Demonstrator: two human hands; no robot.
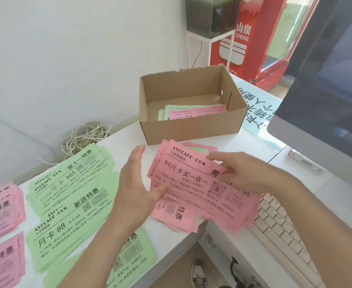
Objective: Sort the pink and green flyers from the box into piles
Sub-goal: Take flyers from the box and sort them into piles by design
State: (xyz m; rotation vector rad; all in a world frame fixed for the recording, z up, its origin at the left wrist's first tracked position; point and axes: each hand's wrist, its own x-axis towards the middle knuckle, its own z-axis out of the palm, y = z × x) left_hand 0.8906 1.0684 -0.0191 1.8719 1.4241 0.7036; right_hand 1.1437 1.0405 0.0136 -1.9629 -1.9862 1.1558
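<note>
A cardboard box (pixel 193 126) stands at the back of the white table, with a few green and pink flyers (pixel 193 112) lying in its bottom. In front of it my right hand (pixel 247 173) pinches a loose stack of pink flyers (pixel 193 196) from above. My left hand (pixel 137 188) is flat, fingers straight, at the stack's left edge, with its thumb on the paper. Green flyer piles (pixel 71 196) lie to the left. Pink piles (pixel 0 213) lie at the far left edge.
A coil of pale cord (pixel 86 136) sits by the wall behind the green piles. A monitor (pixel 326 100) and a pink-white keyboard (pixel 283 231) fill the right side. A red drinks fridge (pixel 260 38) stands behind. The table edge drops off below the pink stack.
</note>
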